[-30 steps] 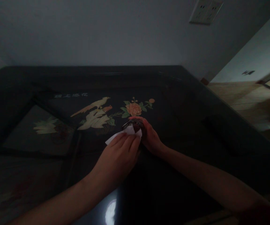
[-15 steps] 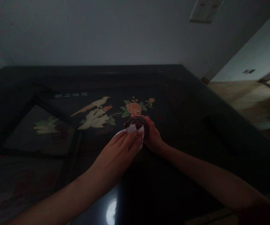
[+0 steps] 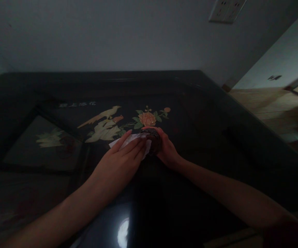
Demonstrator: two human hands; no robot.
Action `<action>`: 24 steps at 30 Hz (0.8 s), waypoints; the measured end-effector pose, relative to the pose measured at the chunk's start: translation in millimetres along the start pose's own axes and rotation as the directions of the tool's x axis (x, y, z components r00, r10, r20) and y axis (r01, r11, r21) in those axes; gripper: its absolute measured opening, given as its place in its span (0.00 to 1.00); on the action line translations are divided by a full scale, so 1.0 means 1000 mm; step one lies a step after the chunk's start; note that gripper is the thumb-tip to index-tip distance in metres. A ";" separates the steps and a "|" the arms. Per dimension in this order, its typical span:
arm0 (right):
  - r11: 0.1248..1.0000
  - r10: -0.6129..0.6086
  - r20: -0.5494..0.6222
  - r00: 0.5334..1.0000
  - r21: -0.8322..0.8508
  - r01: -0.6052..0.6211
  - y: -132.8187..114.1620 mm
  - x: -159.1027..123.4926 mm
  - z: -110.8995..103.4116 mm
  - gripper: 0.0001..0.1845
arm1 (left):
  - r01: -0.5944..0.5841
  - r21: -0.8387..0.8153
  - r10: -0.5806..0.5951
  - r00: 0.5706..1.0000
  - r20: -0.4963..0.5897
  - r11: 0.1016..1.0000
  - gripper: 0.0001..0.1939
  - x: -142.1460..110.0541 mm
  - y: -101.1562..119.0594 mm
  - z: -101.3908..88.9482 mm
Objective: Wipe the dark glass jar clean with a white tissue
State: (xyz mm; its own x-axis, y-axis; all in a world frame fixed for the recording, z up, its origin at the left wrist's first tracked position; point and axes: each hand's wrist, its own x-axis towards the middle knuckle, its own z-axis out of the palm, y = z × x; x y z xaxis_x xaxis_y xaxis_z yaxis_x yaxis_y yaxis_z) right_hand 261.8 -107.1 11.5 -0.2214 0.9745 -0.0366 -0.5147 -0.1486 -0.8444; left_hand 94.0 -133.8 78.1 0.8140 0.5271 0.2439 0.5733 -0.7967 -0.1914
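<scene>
My right hand (image 3: 167, 148) is wrapped round the far and right side of a dark, shiny, rounded vessel (image 3: 155, 146) that looks like glass; its exact kind is hard to make out in the dim light. A white tissue (image 3: 133, 138) is under the fingers of my left hand (image 3: 120, 160), which press it against the vessel's left side and rim. Part of the tissue sticks out to the left past my thumb. Both hands are over the glossy black tabletop (image 3: 203, 137), close below an inlaid orange flower.
The tabletop bears an inlaid bird-and-flower picture (image 3: 105, 129) and mirrors a frame at the left. Behind it rises a pale wall (image 3: 112, 34) with a socket plate (image 3: 226, 11). Wooden floor (image 3: 262, 103) shows past the table's right edge.
My left hand has shifted left and slightly down with the tissue, from over the vessel's opening to its left side. My right hand keeps its grip, and more of the vessel shows.
</scene>
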 end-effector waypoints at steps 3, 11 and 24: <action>0.999 -0.017 0.008 1.000 -0.051 0.018 -0.001 -0.001 -0.001 0.19 | 0.009 0.022 -0.009 1.000 0.012 1.000 0.23 0.000 0.005 0.000; 0.981 -0.054 0.063 0.997 -0.183 0.065 0.000 -0.001 -0.005 0.23 | 0.023 -0.099 -0.027 0.999 -0.038 0.995 0.21 0.000 0.025 0.007; 0.981 -0.048 0.051 0.998 -0.188 0.056 -0.001 -0.001 -0.003 0.23 | 0.067 -0.169 -0.070 0.997 -0.012 0.983 0.22 0.000 0.024 0.004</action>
State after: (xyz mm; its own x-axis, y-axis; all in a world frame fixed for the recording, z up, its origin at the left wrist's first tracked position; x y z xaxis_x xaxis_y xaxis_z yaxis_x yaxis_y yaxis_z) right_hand 265.1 -107.5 10.8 -0.2388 0.9706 0.0311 -0.3616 -0.0592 -0.9304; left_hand 108.7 -151.7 69.3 0.7709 0.5778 0.2681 0.6022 -0.7983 -0.0110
